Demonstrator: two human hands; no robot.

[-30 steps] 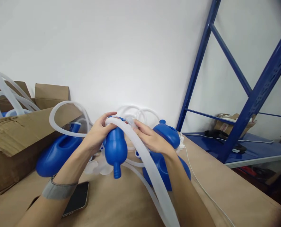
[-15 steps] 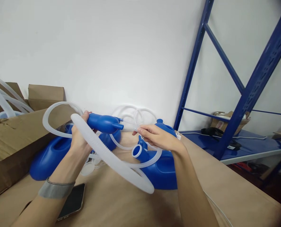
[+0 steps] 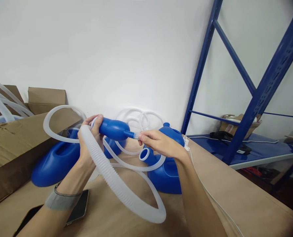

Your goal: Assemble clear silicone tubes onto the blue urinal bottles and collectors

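My left hand [image 3: 90,135] is wrapped round the wide end of a blue plastic bottle-shaped piece [image 3: 115,129]. Its narrow spout points right, towards my right hand [image 3: 158,141]. Between thumb and fingers, that hand pinches a clear tube end [image 3: 136,135], which meets the spout; how far it overlaps is hard to see. A translucent corrugated hose [image 3: 117,184] loops down from my left hand towards the table. Beyond and below my right hand stand blue plastic jugs, one with a round open mouth [image 3: 144,154]. Another blue jug [image 3: 55,163] lies beside my left wrist.
A cardboard box [image 3: 25,144] with hoses [image 3: 7,102] stands at the left. A phone [image 3: 78,207] lies by my left forearm. Along the table's [image 3: 235,184] right side runs a white cable [image 3: 210,194], beside a blue metal rack [image 3: 245,121].
The blue piece has shifted right and turned slightly, and its spout now meets the clear tube end in my right hand. The near loop of hose hangs lower.
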